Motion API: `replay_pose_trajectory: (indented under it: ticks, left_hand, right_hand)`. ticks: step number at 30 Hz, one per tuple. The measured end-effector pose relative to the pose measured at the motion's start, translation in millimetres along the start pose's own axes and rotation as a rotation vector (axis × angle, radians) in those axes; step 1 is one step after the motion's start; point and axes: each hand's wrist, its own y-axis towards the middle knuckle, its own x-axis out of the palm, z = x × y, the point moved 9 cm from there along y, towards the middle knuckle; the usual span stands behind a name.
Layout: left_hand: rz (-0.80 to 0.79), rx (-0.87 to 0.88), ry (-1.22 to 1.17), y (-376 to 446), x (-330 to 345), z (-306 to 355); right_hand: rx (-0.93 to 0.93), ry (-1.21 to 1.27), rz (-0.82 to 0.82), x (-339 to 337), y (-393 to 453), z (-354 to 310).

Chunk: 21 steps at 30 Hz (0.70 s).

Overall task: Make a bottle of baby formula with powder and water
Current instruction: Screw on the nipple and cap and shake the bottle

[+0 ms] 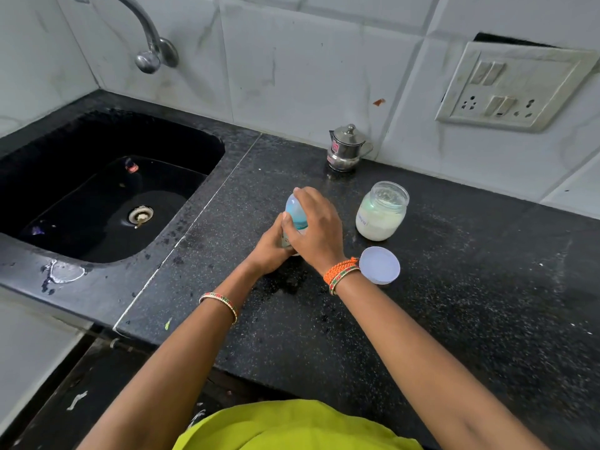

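Observation:
A baby bottle (293,213) with a pale blue cap stands upright on the black speckled counter (454,287). My left hand (271,248) grips its lower body. My right hand (316,227) curls over its top, fingers around the cap. Most of the bottle is hidden by both hands. To the right stands an open clear jar (381,211) holding white powder. Its round white lid (380,265) lies flat on the counter just in front of it, beside my right wrist.
A small steel lidded pot (345,149) stands by the back wall. A black sink (97,190) with a tap (149,43) above fills the left. A switch and socket plate (513,86) is on the tiled wall at right.

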Motion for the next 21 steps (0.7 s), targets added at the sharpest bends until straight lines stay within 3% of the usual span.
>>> replay_pose_trajectory:
  ticks: [8, 21]
  left_hand:
    - [0.017, -0.009, -0.031, 3, -1, -10]
    - [0.024, -0.041, 0.034, -2, -4, -9]
  right_hand:
    - [0.044, 0.052, 0.106, 8, -4, 5]
    - [0.044, 0.024, 0.024, 10, -12, 4]
